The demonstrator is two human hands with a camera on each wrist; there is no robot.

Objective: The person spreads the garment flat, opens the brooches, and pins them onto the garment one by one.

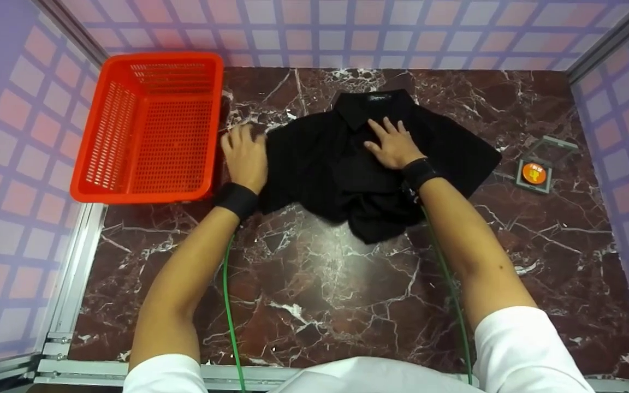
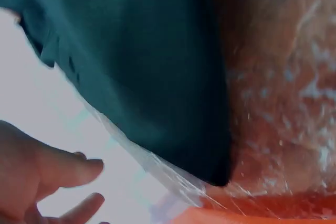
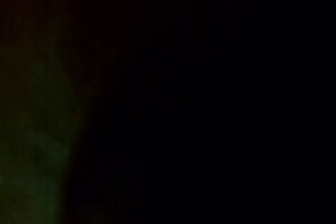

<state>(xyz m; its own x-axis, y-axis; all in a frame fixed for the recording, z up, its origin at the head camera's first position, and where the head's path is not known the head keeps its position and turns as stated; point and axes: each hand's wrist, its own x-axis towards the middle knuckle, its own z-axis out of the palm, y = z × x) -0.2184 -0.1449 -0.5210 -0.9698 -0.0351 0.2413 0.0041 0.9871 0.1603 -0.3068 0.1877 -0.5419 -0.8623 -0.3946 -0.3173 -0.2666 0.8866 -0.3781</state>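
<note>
Black shirt [image 1: 314, 164] upper centre of frame, long axis left-right, collar [image 1: 354, 114] at top. Right hand [image 1: 395, 146] nearer: resting on it, fingers spread, no grip. Left hand [image 1: 247, 156] just left of shirt, fingers loosely bent, holding nothing. Collar label [image 1: 379, 97], orange disc [image 1: 534, 173]: lettering unreadable.

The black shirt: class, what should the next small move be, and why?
Probably the left hand, which appears to hold nothing, should smooth out the shirt's bunched lower part: that fabric lies crumpled, while the right hand rests spread on the shirt below the collar and could steady it.
</note>
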